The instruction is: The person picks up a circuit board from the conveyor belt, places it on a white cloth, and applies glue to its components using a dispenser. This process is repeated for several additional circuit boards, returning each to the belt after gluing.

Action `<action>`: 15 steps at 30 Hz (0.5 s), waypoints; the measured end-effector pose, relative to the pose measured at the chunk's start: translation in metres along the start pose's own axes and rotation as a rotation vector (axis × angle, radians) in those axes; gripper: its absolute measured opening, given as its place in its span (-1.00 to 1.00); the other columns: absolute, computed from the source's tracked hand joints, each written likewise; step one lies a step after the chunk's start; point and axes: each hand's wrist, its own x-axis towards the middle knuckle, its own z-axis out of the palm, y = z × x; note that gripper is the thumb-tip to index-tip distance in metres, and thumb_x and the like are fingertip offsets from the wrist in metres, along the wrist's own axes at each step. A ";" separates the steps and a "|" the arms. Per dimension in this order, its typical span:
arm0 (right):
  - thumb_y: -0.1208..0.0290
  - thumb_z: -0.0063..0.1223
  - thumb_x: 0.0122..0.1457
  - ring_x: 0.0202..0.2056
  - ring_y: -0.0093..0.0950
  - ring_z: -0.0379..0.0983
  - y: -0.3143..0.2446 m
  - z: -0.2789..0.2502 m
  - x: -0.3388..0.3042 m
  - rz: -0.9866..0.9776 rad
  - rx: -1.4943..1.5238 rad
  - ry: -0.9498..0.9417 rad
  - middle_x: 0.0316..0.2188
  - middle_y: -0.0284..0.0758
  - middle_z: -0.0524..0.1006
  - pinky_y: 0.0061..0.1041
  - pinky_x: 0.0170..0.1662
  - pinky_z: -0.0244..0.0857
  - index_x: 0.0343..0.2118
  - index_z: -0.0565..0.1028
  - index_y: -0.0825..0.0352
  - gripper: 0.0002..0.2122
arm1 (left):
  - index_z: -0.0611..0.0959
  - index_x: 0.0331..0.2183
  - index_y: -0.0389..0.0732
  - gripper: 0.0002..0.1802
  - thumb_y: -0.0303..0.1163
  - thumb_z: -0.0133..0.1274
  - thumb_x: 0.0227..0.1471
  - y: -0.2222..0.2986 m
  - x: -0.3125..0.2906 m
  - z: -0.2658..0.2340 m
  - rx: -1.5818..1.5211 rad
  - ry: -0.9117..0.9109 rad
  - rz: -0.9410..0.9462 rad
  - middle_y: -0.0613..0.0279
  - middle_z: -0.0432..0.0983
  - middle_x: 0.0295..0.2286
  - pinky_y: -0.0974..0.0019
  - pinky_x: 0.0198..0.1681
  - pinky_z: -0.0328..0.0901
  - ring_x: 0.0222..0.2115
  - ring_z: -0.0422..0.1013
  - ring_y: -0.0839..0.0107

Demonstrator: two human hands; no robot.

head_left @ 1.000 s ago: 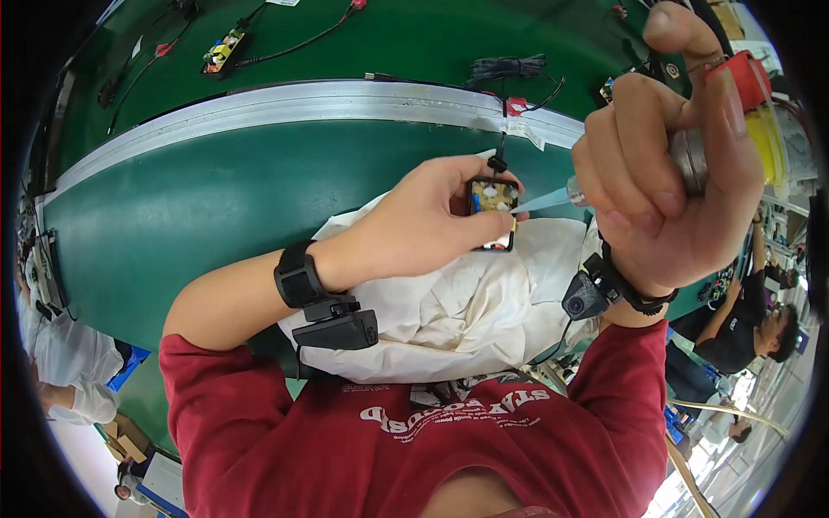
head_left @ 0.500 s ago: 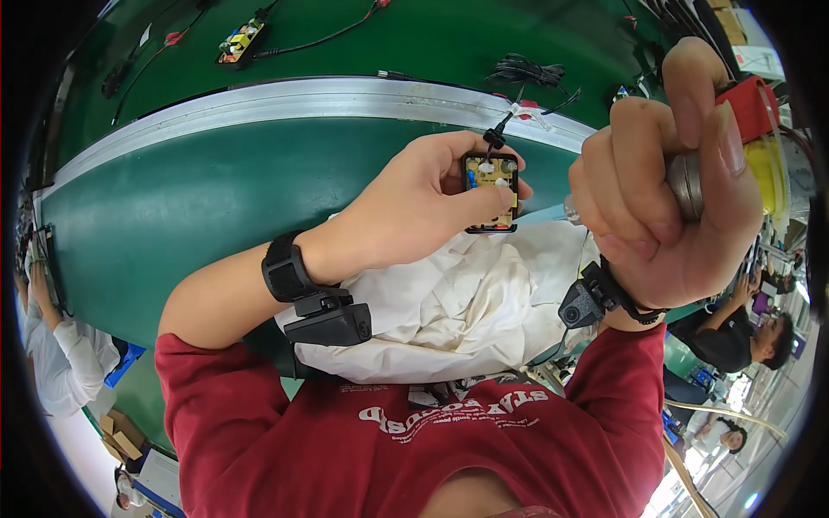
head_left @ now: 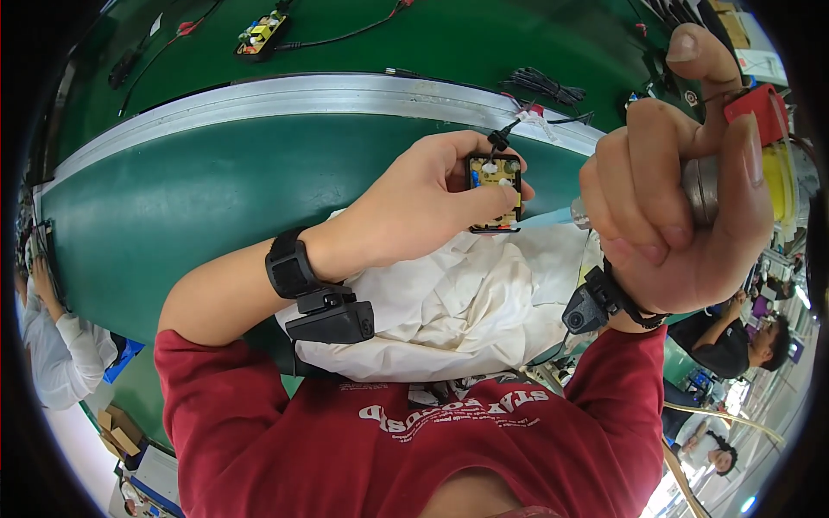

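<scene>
The person's left hand [head_left: 414, 203] is closed around a small black open case [head_left: 495, 192] with a yellow circuit board inside, thumb along its lower edge and fingers curled behind it, holding it up just above a crumpled white cloth [head_left: 449, 302] that lies in the lap against the near edge of the green conveyor belt [head_left: 199, 198]. A short black cable [head_left: 503, 135] sticks up from the top of the case. To the right of the case, the right hand [head_left: 673, 190] is clenched tight round the metal barrel of a hand-held power tool [head_left: 704, 186], thumb raised above it; the tool has a red piece and a yellow part on its far side, and its thin tip [head_left: 577, 216] points left toward the case's lower right corner, close to it, though whether it touches I cannot tell. Beyond the case, past the belt's silver rail [head_left: 285, 91], another yellow circuit board with a lead [head_left: 262, 30] lies on the far green surface, and a bundle of black wires [head_left: 540, 84] lies nearer, just above the case. Both wrists wear black straps carrying small devices.
</scene>
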 end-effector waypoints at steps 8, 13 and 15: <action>0.11 -0.37 0.36 -0.78 -0.69 0.06 0.009 -0.009 -0.003 -0.010 -0.001 -0.106 -0.75 -0.50 0.20 -0.66 -0.65 0.01 -0.25 0.15 0.17 -0.78 | 0.47 -0.17 -0.39 -0.69 -0.46 0.12 0.04 -0.007 0.001 0.005 -0.013 -0.061 0.066 0.22 0.55 -0.28 0.50 -0.20 0.35 -0.29 0.44 0.59; 0.10 -0.36 0.36 -0.77 -0.68 0.08 0.014 -0.012 -0.006 -0.020 -0.003 -0.169 -0.74 -0.49 0.21 -0.65 -0.63 0.02 -0.27 0.14 0.14 -0.78 | 0.50 -0.18 -0.34 -0.70 -0.44 0.14 0.04 -0.011 0.001 0.003 -0.012 -0.067 0.059 0.28 0.54 -0.35 0.53 -0.35 0.32 -0.39 0.40 0.66; 0.09 -0.36 0.36 -0.77 -0.68 0.09 0.016 -0.012 -0.006 -0.025 -0.005 -0.193 -0.73 -0.49 0.22 -0.64 -0.63 0.03 -0.28 0.13 0.12 -0.78 | 0.53 -0.19 -0.31 -0.71 -0.41 0.15 0.03 -0.008 -0.001 0.005 -0.086 -0.055 0.052 0.35 0.52 -0.43 0.55 -0.43 0.27 -0.44 0.37 0.70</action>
